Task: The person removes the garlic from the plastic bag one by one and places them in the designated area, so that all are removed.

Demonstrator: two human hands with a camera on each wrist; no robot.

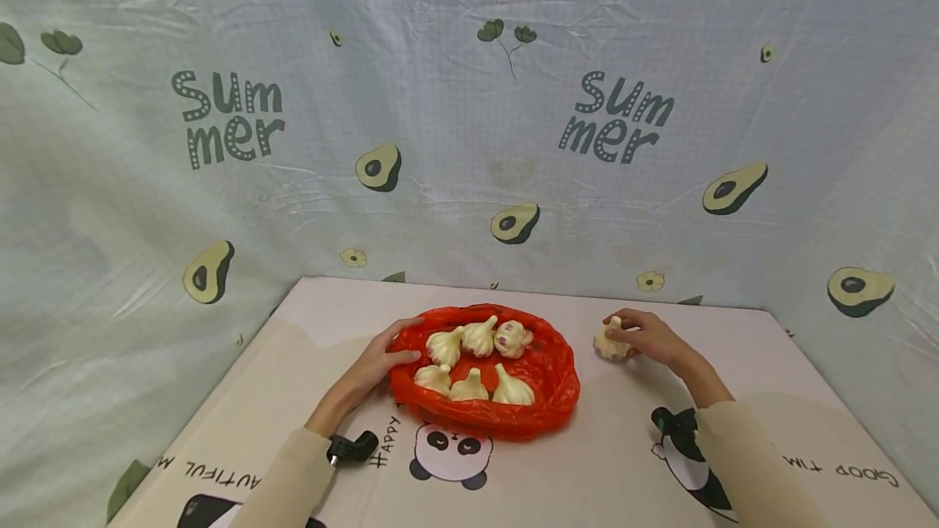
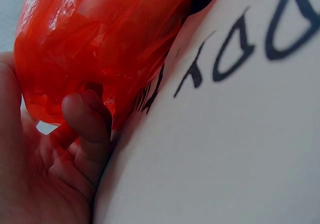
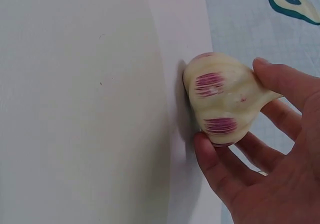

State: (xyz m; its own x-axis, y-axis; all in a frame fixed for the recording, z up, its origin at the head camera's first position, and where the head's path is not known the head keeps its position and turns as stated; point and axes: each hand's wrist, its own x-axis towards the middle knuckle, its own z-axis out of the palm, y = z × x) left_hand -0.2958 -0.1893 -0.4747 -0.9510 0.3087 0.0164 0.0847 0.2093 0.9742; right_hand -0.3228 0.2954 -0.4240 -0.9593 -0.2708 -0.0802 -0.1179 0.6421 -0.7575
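In the head view a garlic bulb point(image 1: 612, 340) is at the right side of the table, pale with a stubby stem. My right hand point(image 1: 649, 338) holds it with thumb and fingers. Purple streaks mark that bulb point(image 3: 220, 99) in the right wrist view, where the right hand point(image 3: 280, 154) has its thumb by the stem and its fingertips underneath. A bowl-shaped red plastic bag point(image 1: 561, 377) with a rolled rim stands mid-table. My left hand point(image 1: 377, 361) grips its left rim. Close up, the left hand point(image 2: 60, 154) has bent fingers against the red plastic point(image 2: 110, 39).
Several garlic bulbs point(image 1: 478, 338) lie inside the red bag in two rows. The pale table cover point(image 1: 587, 471) carries panda prints and lettering. Behind and beside the table hangs a sheet point(image 1: 440, 104) printed with avocados. A black strap device point(image 1: 352, 448) is on the left wrist.
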